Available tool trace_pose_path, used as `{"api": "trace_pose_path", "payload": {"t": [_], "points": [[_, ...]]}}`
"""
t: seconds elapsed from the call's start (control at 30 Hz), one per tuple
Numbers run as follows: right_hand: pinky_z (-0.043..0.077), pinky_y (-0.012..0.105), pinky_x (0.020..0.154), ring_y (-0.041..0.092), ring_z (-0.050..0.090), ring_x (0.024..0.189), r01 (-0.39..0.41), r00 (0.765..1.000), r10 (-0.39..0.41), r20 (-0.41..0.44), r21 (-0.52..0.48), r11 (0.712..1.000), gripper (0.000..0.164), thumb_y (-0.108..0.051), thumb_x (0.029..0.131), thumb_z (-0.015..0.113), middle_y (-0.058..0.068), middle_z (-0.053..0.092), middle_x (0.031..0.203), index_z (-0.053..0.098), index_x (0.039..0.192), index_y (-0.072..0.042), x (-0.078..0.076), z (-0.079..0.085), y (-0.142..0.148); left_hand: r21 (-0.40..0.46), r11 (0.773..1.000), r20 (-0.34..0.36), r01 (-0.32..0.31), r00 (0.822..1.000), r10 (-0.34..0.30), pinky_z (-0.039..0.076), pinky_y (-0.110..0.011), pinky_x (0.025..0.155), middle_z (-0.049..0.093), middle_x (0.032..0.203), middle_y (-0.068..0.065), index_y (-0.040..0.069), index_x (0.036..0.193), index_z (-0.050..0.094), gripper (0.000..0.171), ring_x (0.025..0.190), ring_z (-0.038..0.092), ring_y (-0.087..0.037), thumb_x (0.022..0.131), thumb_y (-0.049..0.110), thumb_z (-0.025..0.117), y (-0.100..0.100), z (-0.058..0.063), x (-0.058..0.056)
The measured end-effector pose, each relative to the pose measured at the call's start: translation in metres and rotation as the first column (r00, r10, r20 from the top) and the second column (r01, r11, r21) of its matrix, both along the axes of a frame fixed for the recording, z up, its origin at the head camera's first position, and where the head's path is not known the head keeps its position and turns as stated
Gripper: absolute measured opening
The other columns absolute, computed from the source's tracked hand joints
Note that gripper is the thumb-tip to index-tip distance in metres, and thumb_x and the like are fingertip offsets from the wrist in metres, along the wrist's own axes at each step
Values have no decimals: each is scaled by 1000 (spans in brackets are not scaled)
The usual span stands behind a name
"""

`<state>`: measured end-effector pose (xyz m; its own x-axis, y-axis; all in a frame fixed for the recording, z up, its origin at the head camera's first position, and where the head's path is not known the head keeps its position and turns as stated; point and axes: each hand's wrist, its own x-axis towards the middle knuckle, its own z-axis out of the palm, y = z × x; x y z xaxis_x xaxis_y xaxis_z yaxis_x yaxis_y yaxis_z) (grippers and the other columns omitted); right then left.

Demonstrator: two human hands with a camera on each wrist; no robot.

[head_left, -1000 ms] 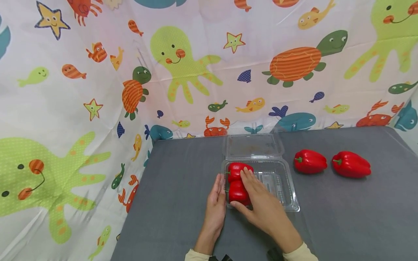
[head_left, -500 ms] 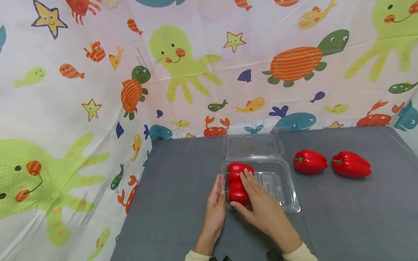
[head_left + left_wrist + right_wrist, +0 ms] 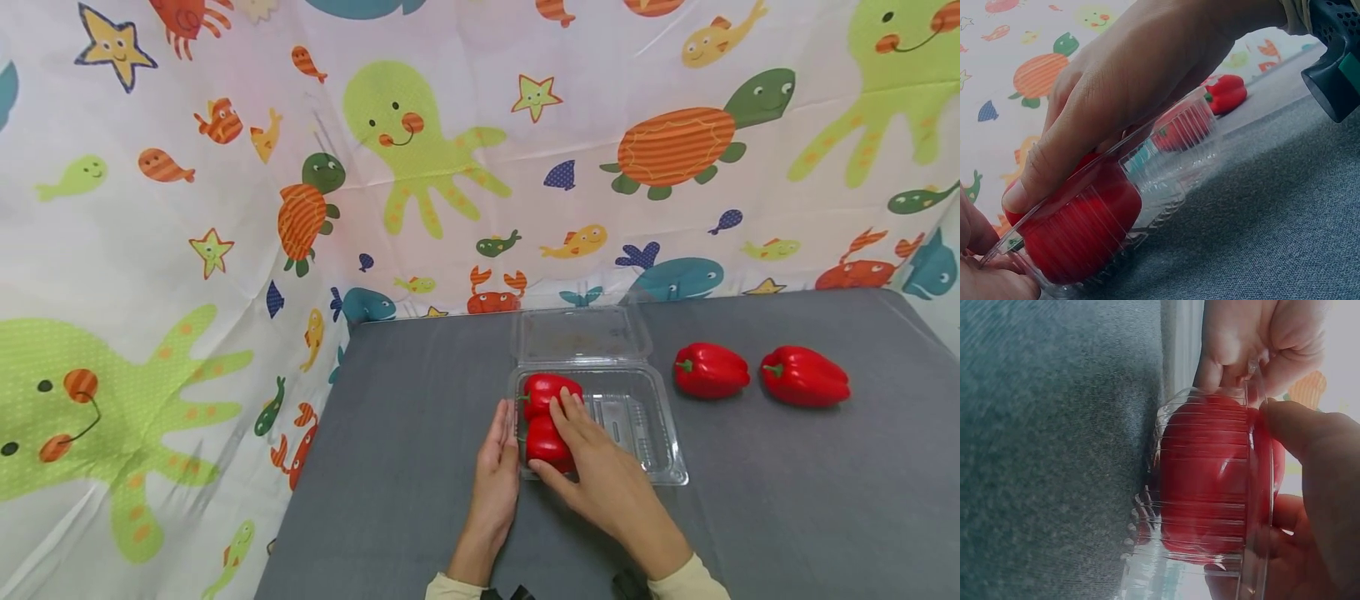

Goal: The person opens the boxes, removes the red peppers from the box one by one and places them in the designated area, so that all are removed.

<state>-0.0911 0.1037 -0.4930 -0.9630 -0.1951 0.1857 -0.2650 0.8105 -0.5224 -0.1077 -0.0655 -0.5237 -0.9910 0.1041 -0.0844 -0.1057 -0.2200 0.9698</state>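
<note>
A clear plastic clamshell container lies on the grey table with its lid folded back. Two red bell peppers are in its left part, a far pepper and a near pepper, their green stems toward the left wall. My right hand holds the near pepper, thumb at its near end and fingers over its right side; its fingertips reach the far pepper. Along the outside of the left wall, my left hand rests with its fingers straight. The right wrist view shows a pepper behind the ribbed clear wall.
Two more red bell peppers, one nearer and one farther right, lie on the grey table right of the container. The open lid extends toward the back curtain, printed with sea animals.
</note>
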Motion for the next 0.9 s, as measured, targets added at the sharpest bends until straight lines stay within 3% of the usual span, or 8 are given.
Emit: {"api": "trace_pose_path", "payload": {"t": [0.3, 0.9], "points": [[60, 64, 90, 39, 46, 149, 26, 999, -26, 27, 0, 1000, 95, -60, 86, 80, 9, 37, 169, 46, 161, -13, -3, 1, -1, 4, 1000, -35, 29, 999, -29, 23, -29, 125, 21, 176, -1, 9, 170, 16, 62, 162, 17, -19, 114, 7, 42, -2, -1, -2], [58, 61, 95, 38, 46, 149, 19, 999, -17, 35, -47, 999, 92, -53, 83, 86, 11, 40, 167, 51, 158, -12, -4, 0, -2, 13, 1000, 2, 14, 1000, -14, 26, -27, 123, 22, 175, 1, 12, 170, 18, 64, 162, 18, -17, 113, 8, 45, -3, -1, -1]]}}
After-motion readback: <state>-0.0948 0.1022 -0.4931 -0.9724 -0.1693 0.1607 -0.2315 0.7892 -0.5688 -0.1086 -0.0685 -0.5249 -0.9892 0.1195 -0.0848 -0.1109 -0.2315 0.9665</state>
